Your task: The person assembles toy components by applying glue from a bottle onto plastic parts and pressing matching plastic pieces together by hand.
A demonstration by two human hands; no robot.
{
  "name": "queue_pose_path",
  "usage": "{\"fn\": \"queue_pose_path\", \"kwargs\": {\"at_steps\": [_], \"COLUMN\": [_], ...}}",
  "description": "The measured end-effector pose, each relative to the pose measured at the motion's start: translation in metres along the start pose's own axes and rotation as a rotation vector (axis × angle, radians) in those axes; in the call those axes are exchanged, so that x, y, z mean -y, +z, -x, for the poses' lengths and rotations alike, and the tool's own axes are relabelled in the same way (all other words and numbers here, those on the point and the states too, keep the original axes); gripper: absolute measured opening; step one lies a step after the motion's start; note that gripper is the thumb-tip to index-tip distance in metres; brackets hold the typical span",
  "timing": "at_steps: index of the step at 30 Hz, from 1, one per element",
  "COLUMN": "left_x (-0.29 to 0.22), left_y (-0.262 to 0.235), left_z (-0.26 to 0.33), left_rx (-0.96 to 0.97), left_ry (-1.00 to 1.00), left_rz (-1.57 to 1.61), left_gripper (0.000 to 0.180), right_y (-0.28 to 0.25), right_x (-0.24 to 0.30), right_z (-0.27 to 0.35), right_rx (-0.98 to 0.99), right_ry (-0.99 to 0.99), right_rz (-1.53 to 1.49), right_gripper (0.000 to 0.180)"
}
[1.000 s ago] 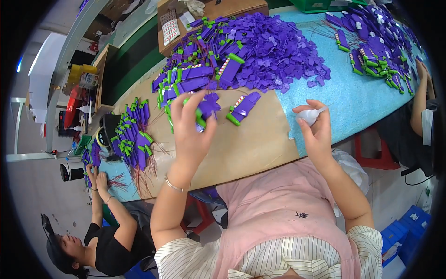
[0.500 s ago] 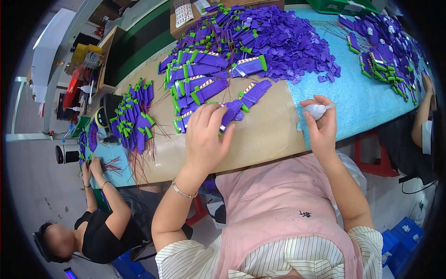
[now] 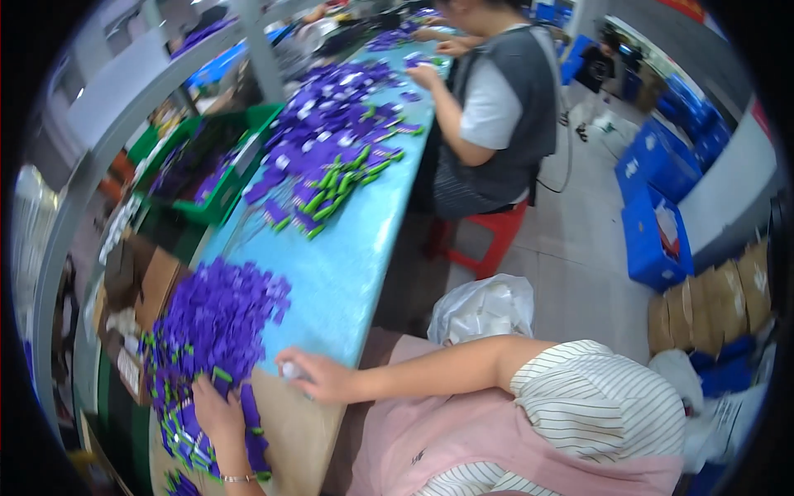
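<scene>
My left hand (image 3: pixel 220 415), with a bracelet at its wrist, is bent over the brown mat (image 3: pixel 294 417). A wing-shaped purple piece with a green end (image 3: pixel 222 379) sits between its fingers and thumb; blur hides the exact grip. More of these purple and green pieces (image 3: pixel 253 413) lie beside and under this hand. My right hand (image 3: pixel 322 378) is closed around a small white squeeze bottle (image 3: pixel 289 369) at the mat's edge. In front of it is a heap of small purple pieces (image 3: pixel 223 306).
A blue-covered table (image 3: pixel 339 281) runs away, bearing another heap of purple and green pieces (image 3: pixel 331 149). A green crate (image 3: pixel 240 165) and a cardboard box (image 3: pixel 157 281) stand along its left. A co-worker (image 3: pixel 504 107) sits on a red stool (image 3: pixel 488 240). A white bag (image 3: pixel 488 306) is at my right.
The view has swung to the right, showing the far table and the co-worker. The bottle stays in my right hand. My left hand remains at the purple and green pieces.
</scene>
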State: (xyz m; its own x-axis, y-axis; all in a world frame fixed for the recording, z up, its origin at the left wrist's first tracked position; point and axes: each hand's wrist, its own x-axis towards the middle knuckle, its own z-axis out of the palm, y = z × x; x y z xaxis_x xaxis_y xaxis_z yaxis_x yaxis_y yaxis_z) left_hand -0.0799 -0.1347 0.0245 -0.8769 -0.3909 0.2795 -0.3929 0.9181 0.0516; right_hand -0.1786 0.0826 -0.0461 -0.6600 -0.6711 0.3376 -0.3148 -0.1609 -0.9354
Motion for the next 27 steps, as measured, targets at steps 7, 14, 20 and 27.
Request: {"fn": "queue_pose_path", "kwargs": {"at_steps": [7, 14, 20, 27], "left_x": [0.006, 0.001, 0.004, -0.028], "left_y": [-0.013, -0.053, -0.054, -0.01], "left_z": [-0.012, 0.062, 0.116, 0.081], "left_rx": [-0.003, -0.392, -0.361, -0.086], "left_ry": [0.04, -0.243, -0.16, 0.054], "left_rz": [0.188, 0.42, -0.269, -0.089], "left_gripper": [0.054, 0.051, 0.05, 0.04], "right_y": [-0.009, -0.009, -0.011, -0.008], "right_x": [0.005, 0.006, 0.005, 0.004], "right_z": [-0.005, -0.008, -0.006, -0.003], "right_rx": [-0.018, -0.034, -0.069, -0.109], "right_ry": [0.001, -0.039, -0.032, -0.011], "right_rz": [0.013, 0.026, 0.026, -0.04], "right_gripper": [0.043, 0.044, 0.043, 0.042]}}
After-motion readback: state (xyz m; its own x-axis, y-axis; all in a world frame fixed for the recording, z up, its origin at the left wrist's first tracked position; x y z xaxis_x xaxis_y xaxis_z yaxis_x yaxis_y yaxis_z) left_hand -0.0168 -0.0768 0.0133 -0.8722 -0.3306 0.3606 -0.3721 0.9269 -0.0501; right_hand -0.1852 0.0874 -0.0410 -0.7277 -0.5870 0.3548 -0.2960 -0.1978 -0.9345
